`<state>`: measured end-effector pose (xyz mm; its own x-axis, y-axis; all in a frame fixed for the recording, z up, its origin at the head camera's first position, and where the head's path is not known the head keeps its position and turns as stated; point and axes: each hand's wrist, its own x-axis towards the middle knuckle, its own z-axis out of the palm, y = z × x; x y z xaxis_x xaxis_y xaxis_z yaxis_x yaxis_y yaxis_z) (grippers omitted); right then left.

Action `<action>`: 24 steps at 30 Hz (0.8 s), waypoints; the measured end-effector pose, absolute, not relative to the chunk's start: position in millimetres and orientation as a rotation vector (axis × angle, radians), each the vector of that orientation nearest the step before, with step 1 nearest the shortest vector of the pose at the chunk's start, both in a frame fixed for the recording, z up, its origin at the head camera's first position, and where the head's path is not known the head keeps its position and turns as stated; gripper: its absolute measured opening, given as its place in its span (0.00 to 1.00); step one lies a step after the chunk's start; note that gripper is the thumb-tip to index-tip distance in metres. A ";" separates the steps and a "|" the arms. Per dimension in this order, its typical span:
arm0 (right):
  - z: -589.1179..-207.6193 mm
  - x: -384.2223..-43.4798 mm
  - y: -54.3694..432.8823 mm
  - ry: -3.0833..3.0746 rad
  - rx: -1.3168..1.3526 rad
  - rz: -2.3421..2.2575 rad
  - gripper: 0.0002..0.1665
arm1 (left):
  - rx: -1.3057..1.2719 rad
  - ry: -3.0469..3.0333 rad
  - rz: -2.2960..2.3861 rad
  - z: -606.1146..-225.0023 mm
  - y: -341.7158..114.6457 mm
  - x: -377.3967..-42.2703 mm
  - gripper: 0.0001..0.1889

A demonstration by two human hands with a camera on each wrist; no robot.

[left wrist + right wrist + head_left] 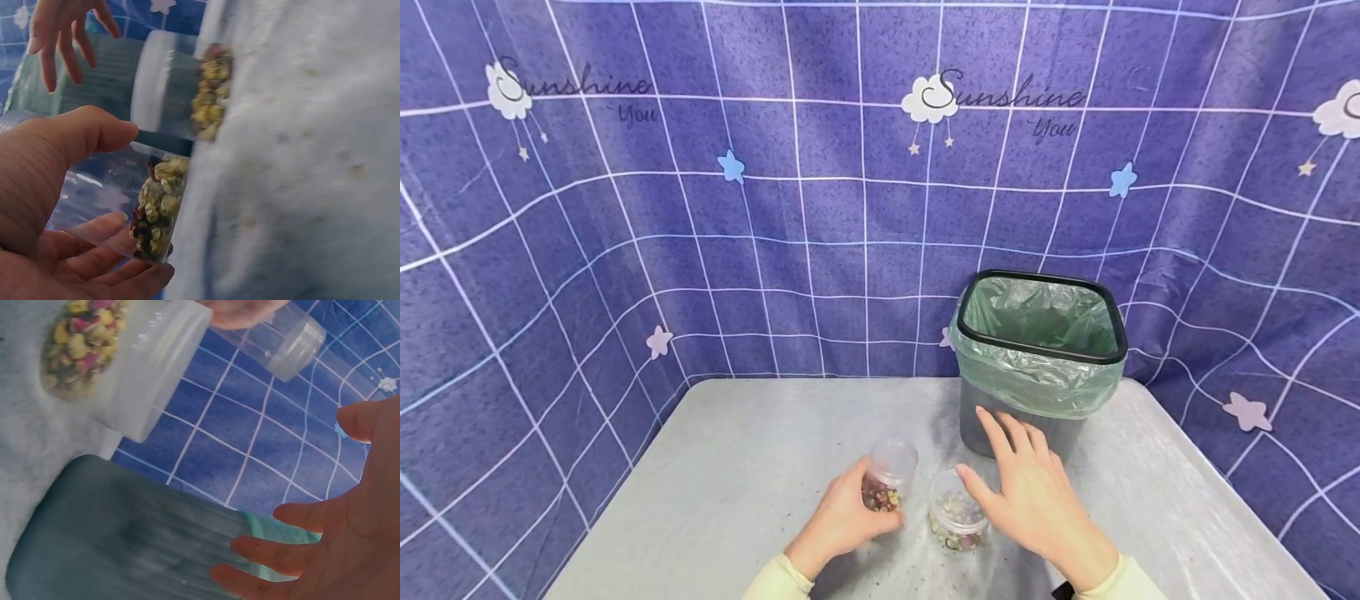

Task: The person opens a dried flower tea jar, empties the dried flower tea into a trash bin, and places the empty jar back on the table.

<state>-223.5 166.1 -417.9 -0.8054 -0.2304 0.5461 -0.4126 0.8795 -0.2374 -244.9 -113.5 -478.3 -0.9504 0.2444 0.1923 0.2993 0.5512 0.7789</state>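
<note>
Left hand (842, 517) grips a clear jar (881, 497) of dried flowers, thumb one side, fingers the other. Right hand (1033, 504) spread, fingers apart, holding nothing. Second jar (957, 523), also part-filled with dried flowers, stands between the hands on the grey table (752, 467), just beside the right thumb. Beyond the right hand: grey bin (973, 427), green liner (1045, 387) folded over its sides. Behind both hands, purple gridded curtain (820, 208).
</note>
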 end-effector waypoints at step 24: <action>-347.3 -237.1 141.5 -2.398 0.652 0.712 0.43 | -0.430 -2.466 -1.320 -391.6 -114.8 -261.1 0.26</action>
